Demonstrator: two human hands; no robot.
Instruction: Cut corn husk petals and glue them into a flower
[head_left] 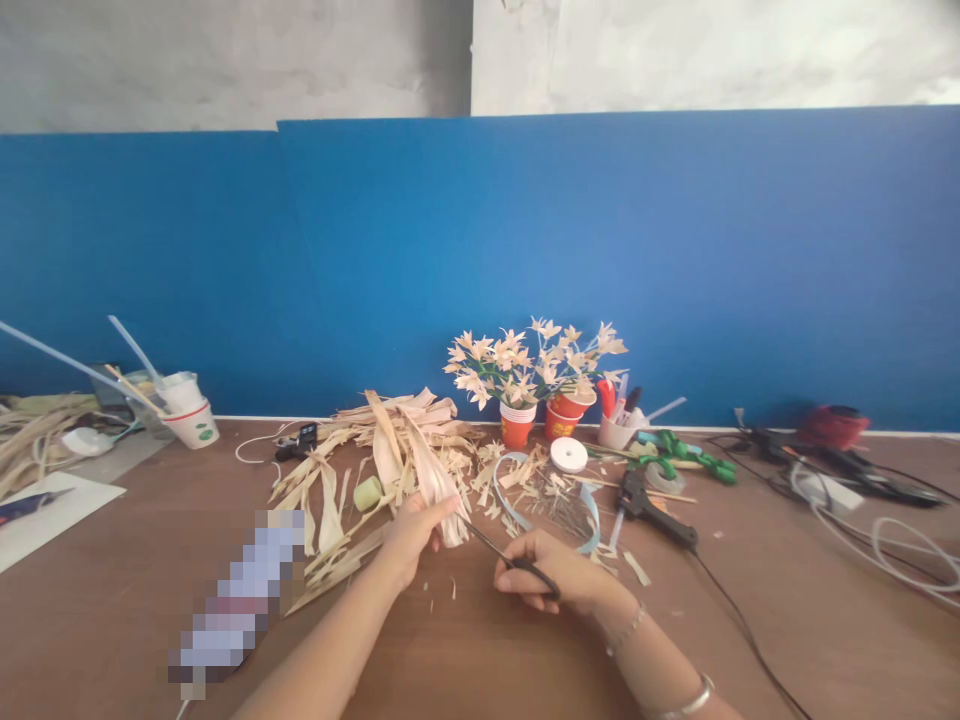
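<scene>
My left hand (411,535) is closed on a pale dried husk leaf (429,465), which stands up from the fingers toward the pile behind. In my right hand (536,570) are dark scissors (491,543), with fingers around the handles. The scissor tips point left and touch or nearly touch the lower edge of the husk leaf. Small cut scraps lie on the table below my left hand. Behind it spreads a heap of dried husks (330,505), with a pale green roll (367,493) among them.
Cups of husk flowers (517,425) stand near the blue partition (375,250). A white tape roll (568,455) and a black glue gun (656,512) with a trailing cord lie right. Cables (885,540) are farther right; a white cup (191,420) stands left.
</scene>
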